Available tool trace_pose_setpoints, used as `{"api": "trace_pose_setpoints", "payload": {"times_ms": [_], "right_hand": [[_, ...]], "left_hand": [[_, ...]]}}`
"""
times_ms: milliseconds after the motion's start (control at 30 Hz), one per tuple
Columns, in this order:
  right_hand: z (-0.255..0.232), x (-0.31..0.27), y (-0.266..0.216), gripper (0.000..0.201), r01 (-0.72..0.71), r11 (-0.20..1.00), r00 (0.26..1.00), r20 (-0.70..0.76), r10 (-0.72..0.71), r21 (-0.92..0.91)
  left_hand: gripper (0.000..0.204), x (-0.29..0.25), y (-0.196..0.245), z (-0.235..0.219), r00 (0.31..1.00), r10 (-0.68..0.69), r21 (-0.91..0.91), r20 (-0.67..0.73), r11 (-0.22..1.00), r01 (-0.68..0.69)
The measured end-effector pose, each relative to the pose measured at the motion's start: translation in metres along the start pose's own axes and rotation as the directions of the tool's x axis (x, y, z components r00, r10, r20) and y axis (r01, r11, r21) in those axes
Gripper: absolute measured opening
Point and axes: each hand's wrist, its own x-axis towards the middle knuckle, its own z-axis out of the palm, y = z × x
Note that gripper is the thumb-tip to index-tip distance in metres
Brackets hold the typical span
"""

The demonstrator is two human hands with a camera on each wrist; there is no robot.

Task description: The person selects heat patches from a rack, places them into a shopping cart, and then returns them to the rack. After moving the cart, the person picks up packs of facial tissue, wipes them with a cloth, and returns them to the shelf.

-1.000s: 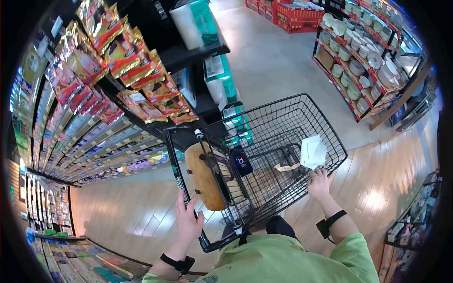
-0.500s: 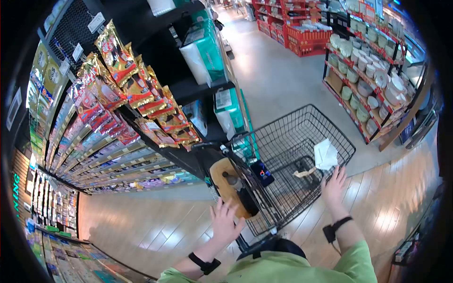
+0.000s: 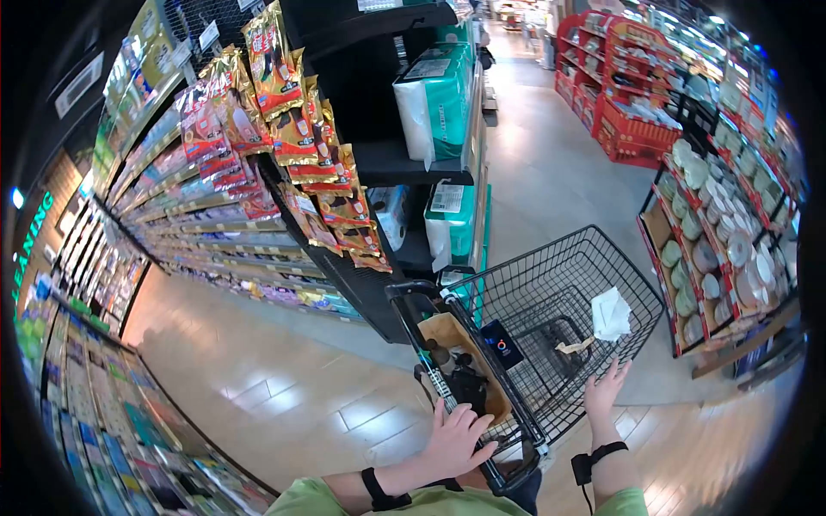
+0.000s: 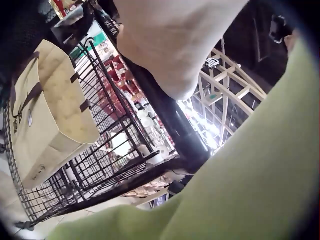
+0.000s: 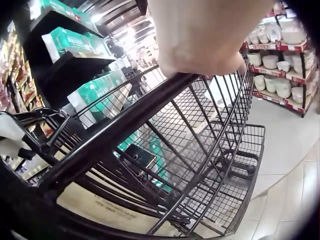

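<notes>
A black wire shopping cart [image 3: 551, 275] stands before me. My left hand [image 3: 454, 440] rests on the cart's handle, fingers spread; in the left wrist view the palm covers part of the handle [image 4: 170, 117]. My right hand [image 3: 606, 392] lies on the basket's side rim, fingers fairly straight. A brown paper bag [image 4: 47, 112] with dark things inside sits at the handle end. Beside it lies a phone [image 3: 502, 344] with a lit screen. Farther along the basket are a crumpled white sheet [image 3: 611, 315] and a small beige strip [image 3: 575, 347].
On the left, hanging red and gold packets [image 3: 297, 129] and a dark shelf with green-and-white packs [image 3: 436, 103] stand close to the cart. Shelves of bowls and plates [image 3: 718, 249] stand at the right. A red display [image 3: 632, 129] is farther ahead, past the aisle floor [image 3: 542, 193].
The head view has turned, and the cart appears farther right and lower. My left hand has come down onto the handle. My right hand's fingers, earlier bent over the rim, now lie straighter.
</notes>
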Motion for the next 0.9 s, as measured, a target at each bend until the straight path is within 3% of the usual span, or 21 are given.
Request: {"api": "trace_pose_setpoints", "payload": {"times_ms": [133, 200, 267, 300, 367, 433, 467, 533, 600, 667, 733, 767, 833, 900], "right_hand": [[0.003, 0.075, 0.049, 0.074, 0.179, 0.983, 0.984, 0.003, -0.179, -0.03], [-0.011, 0.107, 0.064, 0.076, 0.201, 0.976, 0.977, 0.052, -0.205, 0.08], [-0.039, 0.128, 0.065, 0.074, 0.176, 0.984, 0.961, 0.216, -0.174, 0.012], [-0.041, 0.129, 0.078, 0.066, 0.355, 0.934, 0.922, 0.156, -0.356, 0.036], [-0.084, 0.113, 0.071, 0.056, 0.582, 0.751, 0.753, 0.142, -0.643, 0.313], [-0.152, 0.084, 0.046, 0.051, 0.544, 0.666, 0.616, 0.296, -0.73, 0.51], [-0.168, 0.072, 0.048, 0.051, 0.554, 0.67, 0.592, 0.332, -0.735, 0.494], [-0.191, 0.068, 0.052, 0.045, 0.748, 0.61, 0.519, 0.342, -0.783, 0.262], [-0.187, 0.095, 0.067, 0.038, 0.739, 0.647, 0.544, 0.398, -0.739, 0.189], [-0.189, 0.125, 0.072, 0.036, 0.678, 0.671, 0.59, 0.323, -0.741, 0.301], [-0.19, 0.152, 0.08, 0.037, 0.688, 0.652, 0.569, 0.321, -0.757, 0.318], [-0.19, 0.164, 0.08, 0.037, 0.676, 0.665, 0.577, 0.333, -0.746, 0.319], [-0.192, 0.191, 0.078, 0.035, 0.63, 0.716, 0.593, 0.409, -0.694, 0.301], [-0.185, 0.217, 0.08, 0.035, 0.644, 0.715, 0.62, 0.361, -0.696, 0.273]], "left_hand": [[0.044, 0.039, 0.06, 0.038, 0.991, -0.082, 0.059, -0.106, 0.994, 0.089], [0.043, 0.061, 0.092, 0.056, 0.986, -0.111, 0.093, -0.127, 0.988, 0.123], [0.041, 0.086, 0.121, 0.066, 0.986, -0.112, 0.132, -0.124, 0.983, 0.128], [0.039, 0.099, 0.135, 0.072, 0.985, -0.09, 0.189, -0.149, 0.975, 0.117], [0.038, 0.126, 0.156, 0.086, 0.979, -0.056, 0.198, -0.198, 0.976, 0.095], [0.036, 0.148, 0.172, 0.099, 0.971, -0.037, 0.153, -0.236, 0.985, 0.075], [0.033, 0.162, 0.174, 0.101, 0.965, -0.032, 0.055, -0.259, 0.997, 0.048], [0.028, 0.189, 0.17, 0.099, 0.973, -0.099, -0.168, -0.207, 0.984, 0.065], [0.024, 0.219, 0.158, 0.091, 0.947, -0.021, -0.005, -0.321, 1.0, 0.021], [0.022, 0.25, 0.134, 0.089, 0.901, 0.068, 0.161, -0.428, 0.987, 0.001], [0.023, 0.27, 0.107, 0.096, 0.928, 0.016, 0.209, -0.373, 0.976, 0.068], [0.025, 0.276, 0.098, 0.1, 0.962, -0.054, 0.2, -0.267, 0.974, 0.111], [0.025, 0.301, 0.096, 0.114, 0.944, -0.054, 0.182, -0.325, 0.976, 0.118], [0.024, 0.325, 0.096, 0.122, 0.909, -0.035, 0.185, -0.414, 0.975, 0.122]]}}
